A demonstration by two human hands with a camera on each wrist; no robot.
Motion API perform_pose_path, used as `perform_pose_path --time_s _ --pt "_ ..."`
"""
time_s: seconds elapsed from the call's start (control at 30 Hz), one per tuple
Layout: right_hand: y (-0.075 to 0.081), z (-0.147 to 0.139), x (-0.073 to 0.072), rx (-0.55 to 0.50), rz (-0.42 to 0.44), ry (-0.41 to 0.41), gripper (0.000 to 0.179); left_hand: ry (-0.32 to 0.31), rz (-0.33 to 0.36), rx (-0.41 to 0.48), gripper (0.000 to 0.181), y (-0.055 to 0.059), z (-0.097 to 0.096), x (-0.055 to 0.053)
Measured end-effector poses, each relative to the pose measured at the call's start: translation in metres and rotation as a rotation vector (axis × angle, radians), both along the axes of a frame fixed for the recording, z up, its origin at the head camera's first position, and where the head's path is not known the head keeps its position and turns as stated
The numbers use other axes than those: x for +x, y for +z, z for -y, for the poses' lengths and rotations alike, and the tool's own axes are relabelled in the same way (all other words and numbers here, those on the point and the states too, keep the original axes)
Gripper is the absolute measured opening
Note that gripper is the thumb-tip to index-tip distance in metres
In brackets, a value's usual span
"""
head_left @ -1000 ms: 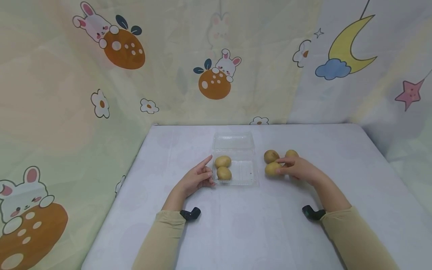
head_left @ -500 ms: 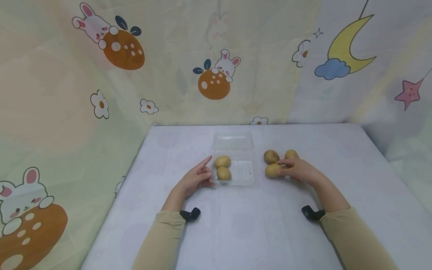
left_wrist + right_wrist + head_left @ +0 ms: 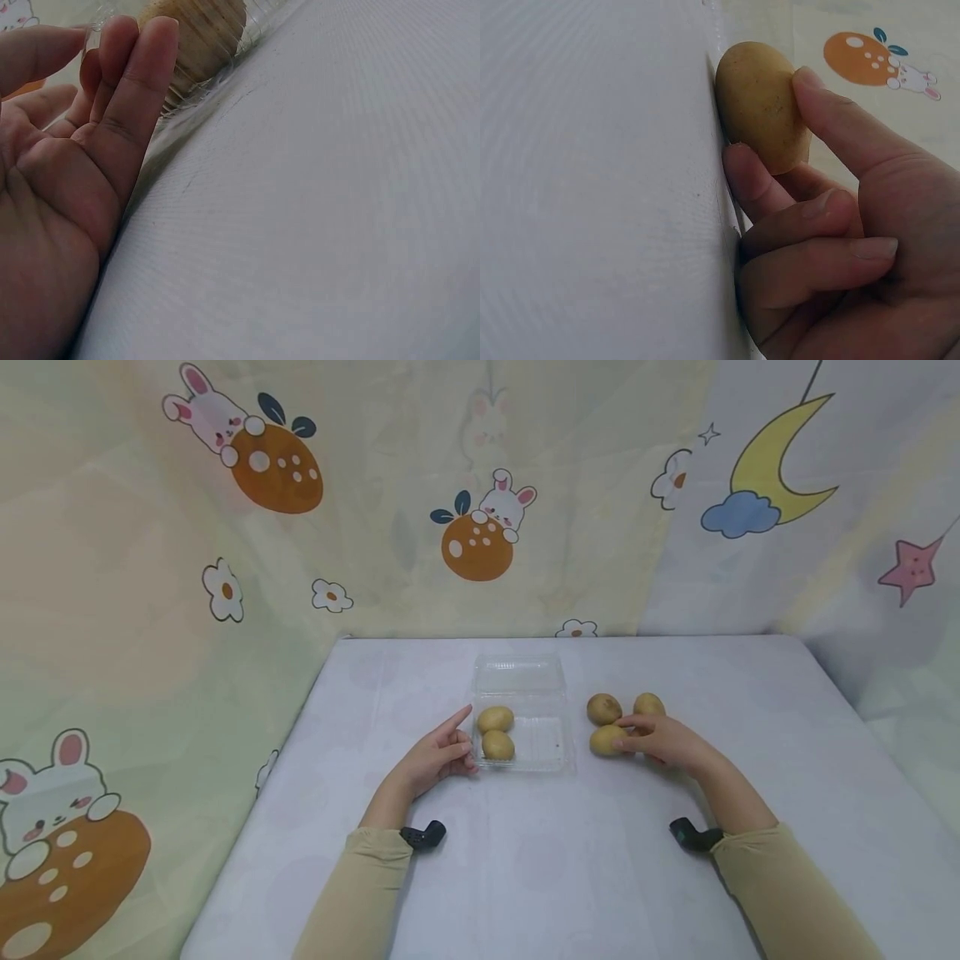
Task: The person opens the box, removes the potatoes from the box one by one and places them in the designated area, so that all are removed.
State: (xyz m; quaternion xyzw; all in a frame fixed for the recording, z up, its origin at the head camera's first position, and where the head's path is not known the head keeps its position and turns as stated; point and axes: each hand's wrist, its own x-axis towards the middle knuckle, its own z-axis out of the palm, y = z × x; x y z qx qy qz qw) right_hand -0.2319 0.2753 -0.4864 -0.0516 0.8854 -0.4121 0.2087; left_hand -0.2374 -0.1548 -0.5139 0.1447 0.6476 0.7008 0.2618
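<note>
Right grip pinched round one end of a potato, left grip loose beside a clear plastic container.
The right forearm slants inward across the tabletop, the hand turned toward the container; thumb and fingertips take the potato's near end, low at the tabletop, while the remaining fingers fold toward the palm. Two loose potatoes sit just beyond. The left grip's index finger points straight out at the container's left edge, its other fingers half bent, near the paired potatoes inside.
</note>
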Motion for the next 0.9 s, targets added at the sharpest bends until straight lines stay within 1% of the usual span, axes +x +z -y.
perform_pose_path --time_s 0.27,0.5,0.63,0.9 --pt "0.0013 0.0 0.0025 -0.011 0.002 0.008 0.073 -0.005 -0.007 -0.006 0.074 -0.0002 0.0003 -0.0006" --pt "-0.0018 -0.0015 0.0016 -0.022 0.006 0.019 0.071 -0.009 -0.012 0.002 0.074 -0.0007 0.0005 -0.0007" --pt "-0.003 -0.0013 0.0012 -0.027 0.015 0.012 0.07 -0.007 -0.007 0.003 0.074 -0.0006 0.0005 -0.0006" --pt "-0.002 -0.0019 0.0 -0.006 0.001 0.017 0.068 0.001 -0.009 -0.011 0.074 -0.0004 0.0001 -0.0005"
